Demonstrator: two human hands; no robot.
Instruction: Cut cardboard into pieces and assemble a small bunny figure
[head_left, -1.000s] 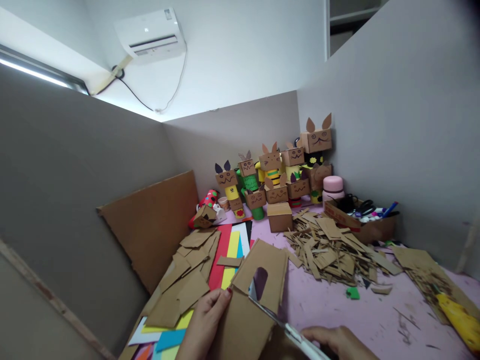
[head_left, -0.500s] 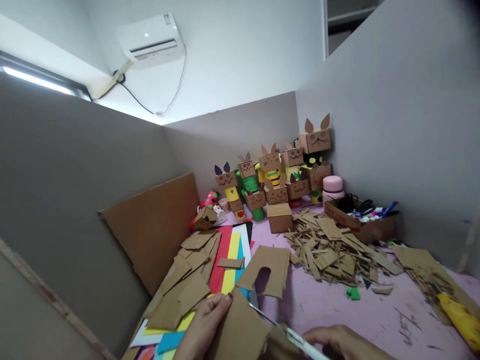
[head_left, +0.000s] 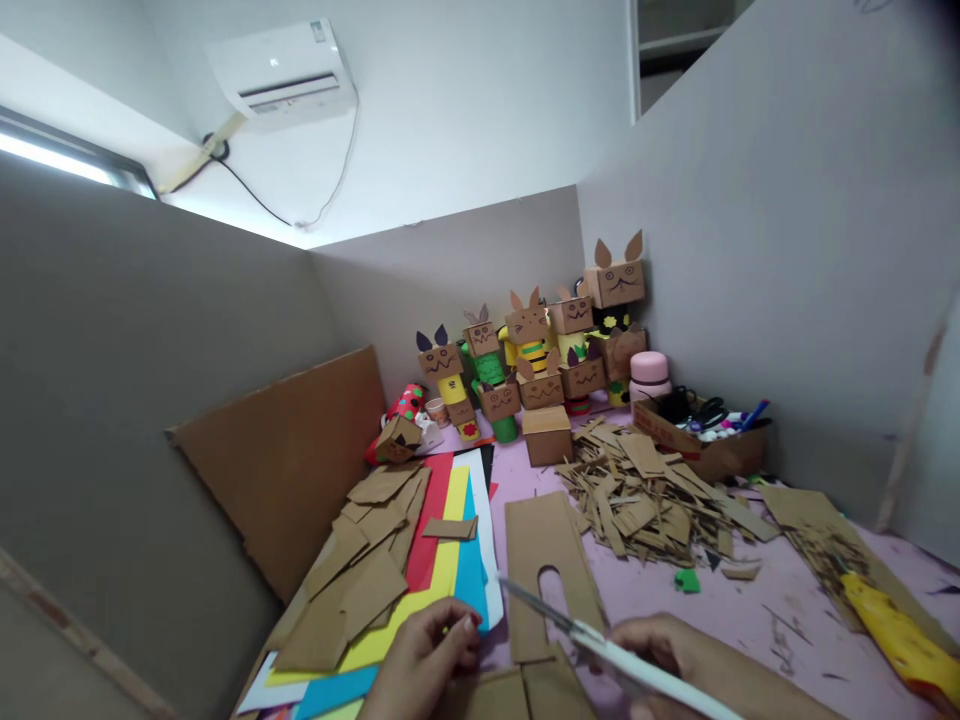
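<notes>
My left hand (head_left: 431, 655) is closed, thumb and fingers curled together. Nothing shows between them. Just beneath and beside it lies a flat cardboard piece (head_left: 487, 697), partly cut off by the lower picture edge. In my right hand (head_left: 675, 655) is a pair of scissors (head_left: 566, 622) with white handles, blades pointing up and left. The blades pass above a long cardboard piece (head_left: 544, 525) with a rounded slot cut in it, which lies flat on the pink tabletop. Another cardboard piece (head_left: 559, 690) overlaps its near end.
Coloured paper sheets (head_left: 435, 560) and stacked cardboard pieces (head_left: 375, 585) lie left. To the right are a scrap heap (head_left: 645, 500), a box of supplies (head_left: 720, 455) and a yellow tube (head_left: 896, 630). Cardboard animal figures (head_left: 540, 385) stand at the back.
My left hand has let go of the cardboard piece it held upright, which is now low by the hand. The slotted cardboard has settled flat. The view has shifted slightly right.
</notes>
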